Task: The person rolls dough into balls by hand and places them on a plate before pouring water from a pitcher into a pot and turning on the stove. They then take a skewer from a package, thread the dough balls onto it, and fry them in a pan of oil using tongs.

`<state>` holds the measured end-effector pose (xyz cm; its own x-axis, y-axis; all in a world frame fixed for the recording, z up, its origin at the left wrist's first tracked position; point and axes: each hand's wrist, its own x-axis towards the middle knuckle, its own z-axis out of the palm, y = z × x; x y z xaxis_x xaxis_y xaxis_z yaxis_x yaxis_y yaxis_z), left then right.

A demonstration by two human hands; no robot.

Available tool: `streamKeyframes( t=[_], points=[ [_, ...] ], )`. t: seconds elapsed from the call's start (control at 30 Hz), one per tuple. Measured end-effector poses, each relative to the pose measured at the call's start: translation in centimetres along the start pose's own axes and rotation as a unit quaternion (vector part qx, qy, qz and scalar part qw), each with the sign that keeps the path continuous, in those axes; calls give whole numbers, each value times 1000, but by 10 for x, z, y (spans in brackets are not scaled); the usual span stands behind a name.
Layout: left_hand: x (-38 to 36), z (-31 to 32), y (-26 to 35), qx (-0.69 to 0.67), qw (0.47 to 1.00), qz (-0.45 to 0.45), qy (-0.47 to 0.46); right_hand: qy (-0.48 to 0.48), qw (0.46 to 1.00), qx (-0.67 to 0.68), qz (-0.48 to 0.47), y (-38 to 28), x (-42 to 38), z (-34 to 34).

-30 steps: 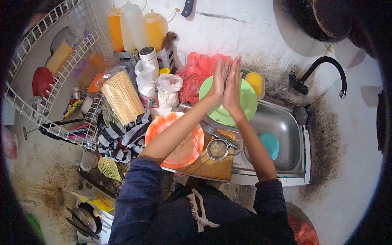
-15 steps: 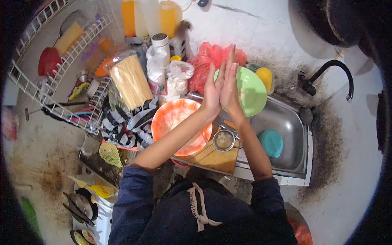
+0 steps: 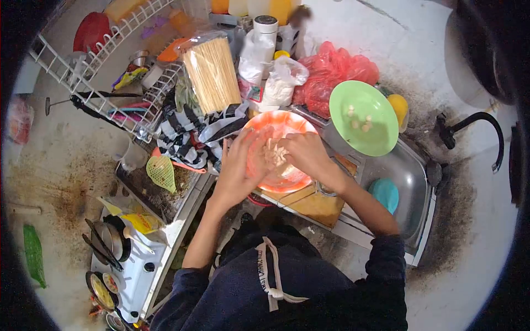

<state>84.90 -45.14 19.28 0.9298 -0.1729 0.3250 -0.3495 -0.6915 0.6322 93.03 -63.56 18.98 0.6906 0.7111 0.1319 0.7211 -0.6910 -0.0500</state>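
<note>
An orange-and-white bowl (image 3: 284, 117) stands in front of me with pale, crumbly dough (image 3: 274, 154) inside. Over its left side is my left hand (image 3: 240, 165), open, fingers stretched out and slightly apart. My right hand (image 3: 312, 157) reaches in from the right with its fingers curled together at the dough, their tips partly hidden. To the right of the bowl, a light green plate (image 3: 364, 94) carries several small pale dough balls (image 3: 361, 124). Behind my right wrist a metal strainer (image 3: 324, 191) is mostly covered, on a wooden board (image 3: 317, 208).
A steel sink (image 3: 408, 182) holds a turquoise container (image 3: 385, 194), with a black faucet (image 3: 469, 118) above. Behind the bowl are a bag of white powder (image 3: 279, 88), a red plastic bag (image 3: 339, 69) and a pack of skewers (image 3: 212, 74). A stove (image 3: 135, 270) stands at lower left.
My hands were pressed palm to palm above the counter beside the green plate. They have parted and come down to the bowl, the right one at the dough. The view has shifted.
</note>
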Motion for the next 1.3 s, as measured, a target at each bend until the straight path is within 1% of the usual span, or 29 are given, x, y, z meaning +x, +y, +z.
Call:
streamKeyframes(
  t=[0.03,0.07,0.13,0.17,0.23,0.27,0.33,0.43,0.47,0.53,0.63,0.77,0.83,0.87,0.93,0.97,1.03,1.07,1.13,1.17,1.23,1.27,1.3],
  points=[
    [-3,0,-1,6,1000,-11,-28,-9,1000,4,-2,0,3,3],
    [-6,0,0,5,999,-14,-28,-11,1000,5,-4,-1,5,5],
    [-12,1,3,5,999,-21,-39,119,990,22,-67,-6,10,5],
    [-13,3,1,4,999,-24,-38,118,990,23,-69,-5,11,7],
    [-17,9,-5,11,999,-17,-39,108,980,52,-158,-3,13,16],
    [-18,10,-5,11,999,-18,-39,108,980,52,-159,-1,13,21],
    [-19,12,-6,20,999,-20,-41,7,994,-32,-100,-2,13,25],
    [-19,15,-8,-1,999,-30,-44,-23,996,-6,-85,-8,13,10],
    [-19,15,-8,-2,999,-31,-43,-23,996,-7,-87,-6,14,13],
    [-19,16,-8,1,999,-26,-42,-7,991,8,-134,-3,16,18],
    [-19,16,-8,-3,999,-21,-41,-34,989,-18,-141,-2,18,18],
    [-19,15,-7,4,999,-25,-40,-13,990,-13,-139,3,19,26],
    [-19,14,-6,-3,999,-29,-37,20,989,25,-143,0,19,16],
    [-20,15,-5,-3,999,-30,-35,19,989,24,-145,0,18,12],
    [-21,16,-4,17,999,-29,-31,6,990,100,-99,1,18,6],
    [-21,17,-5,18,999,-28,-30,7,990,99,-100,4,18,6],
    [-19,19,-6,24,999,-29,11,-21,978,205,-39,12,17,5],
    [-17,18,-6,24,999,-29,11,-21,978,204,-39,15,17,3],
    [-6,14,-3,85,996,20,25,-34,957,286,-7,19,16,0],
    [1,14,-4,86,996,20,26,-33,958,286,-8,21,15,0],
    [16,19,-5,81,996,38,13,-53,925,377,21,27,13,4],
    [22,23,-8,81,996,38,15,-53,925,375,19,28,13,6],
    [30,27,-10,82,995,52,12,-75,908,412,32,30,12,7]
  ],
)
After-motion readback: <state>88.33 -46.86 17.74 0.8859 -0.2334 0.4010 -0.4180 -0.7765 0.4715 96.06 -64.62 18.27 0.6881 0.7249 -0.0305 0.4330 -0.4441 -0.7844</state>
